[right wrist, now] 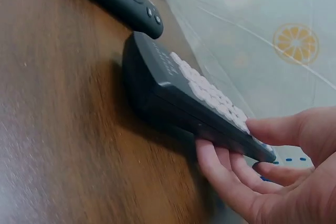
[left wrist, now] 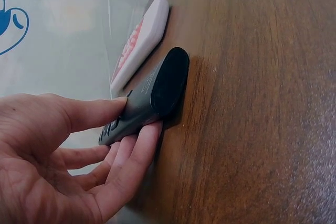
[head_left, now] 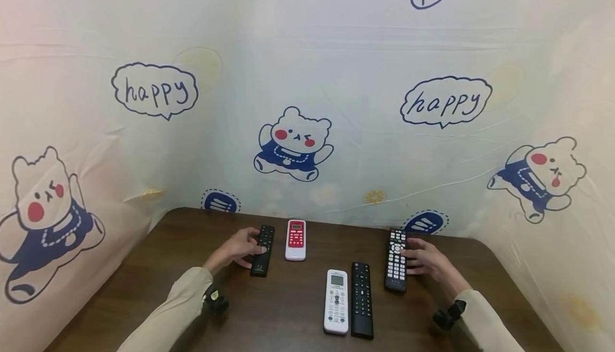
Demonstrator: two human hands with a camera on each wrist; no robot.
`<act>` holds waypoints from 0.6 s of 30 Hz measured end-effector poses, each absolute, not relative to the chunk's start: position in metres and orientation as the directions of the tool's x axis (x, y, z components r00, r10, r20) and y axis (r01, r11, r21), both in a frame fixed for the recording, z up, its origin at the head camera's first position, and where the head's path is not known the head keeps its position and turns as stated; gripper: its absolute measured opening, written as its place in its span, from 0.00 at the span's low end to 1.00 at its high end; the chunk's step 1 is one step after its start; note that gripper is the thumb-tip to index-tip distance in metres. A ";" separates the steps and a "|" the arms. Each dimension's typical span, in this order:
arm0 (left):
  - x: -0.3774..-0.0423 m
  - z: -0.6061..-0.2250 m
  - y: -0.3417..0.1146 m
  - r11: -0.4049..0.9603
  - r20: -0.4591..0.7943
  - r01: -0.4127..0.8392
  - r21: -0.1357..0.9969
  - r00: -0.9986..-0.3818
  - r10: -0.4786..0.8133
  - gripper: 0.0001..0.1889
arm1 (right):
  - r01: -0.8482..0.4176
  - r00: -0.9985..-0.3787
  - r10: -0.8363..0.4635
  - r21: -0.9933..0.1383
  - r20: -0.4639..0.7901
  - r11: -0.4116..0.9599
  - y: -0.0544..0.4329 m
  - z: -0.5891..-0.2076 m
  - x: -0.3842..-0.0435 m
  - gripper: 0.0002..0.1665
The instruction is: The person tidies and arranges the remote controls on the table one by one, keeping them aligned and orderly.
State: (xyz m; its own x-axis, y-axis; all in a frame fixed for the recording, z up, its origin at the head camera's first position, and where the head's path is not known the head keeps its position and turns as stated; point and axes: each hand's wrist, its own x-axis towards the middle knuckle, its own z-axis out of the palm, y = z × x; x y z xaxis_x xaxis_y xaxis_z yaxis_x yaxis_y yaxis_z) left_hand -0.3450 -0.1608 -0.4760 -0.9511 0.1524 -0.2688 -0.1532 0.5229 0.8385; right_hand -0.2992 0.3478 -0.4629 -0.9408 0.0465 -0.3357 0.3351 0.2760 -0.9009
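Observation:
On the left of the table, my left hand [head_left: 242, 246] pinches a slim black remote control [head_left: 261, 264]. The thumb lies on its button face and the fingers reach along its side and underneath, as the left wrist view shows on the remote's end [left wrist: 170, 83]. At the right, my right hand [head_left: 427, 260] grips a black remote control with white buttons [head_left: 396, 269]. In the right wrist view the thumb presses on the buttons, fingers curl below the body [right wrist: 157, 93], and the remote slants with its far end raised off the table.
A red-and-white remote [head_left: 296, 250] lies just right of the left hand's remote. Nearer the front, a white remote with a small screen [head_left: 336, 309] lies beside a long black remote [head_left: 362, 304]. Behind the brown table [head_left: 283, 309] hangs a printed cloth [head_left: 355, 143].

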 end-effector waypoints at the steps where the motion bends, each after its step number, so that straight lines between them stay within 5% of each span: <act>1: -0.345 -0.476 -0.161 0.522 -0.269 -0.155 0.839 -0.951 0.150 0.36 | 0.334 -0.941 0.032 -0.901 -0.338 0.276 0.347 -0.463 -0.299 0.47; 18: -0.341 -0.474 -0.161 0.515 -0.260 -0.147 0.844 -0.953 0.154 0.36 | 0.306 -0.906 -0.178 -0.884 -0.385 0.353 0.327 -0.454 -0.274 0.48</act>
State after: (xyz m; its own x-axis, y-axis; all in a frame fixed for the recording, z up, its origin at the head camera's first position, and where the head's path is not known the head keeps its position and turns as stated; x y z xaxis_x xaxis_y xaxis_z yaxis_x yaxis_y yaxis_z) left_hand -0.3405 -0.1613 -0.4739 -0.9533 0.1542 -0.2596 -0.1465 0.5153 0.8444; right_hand -0.2736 0.3275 -0.4541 -0.9057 -0.1780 -0.3847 0.3061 0.3532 -0.8840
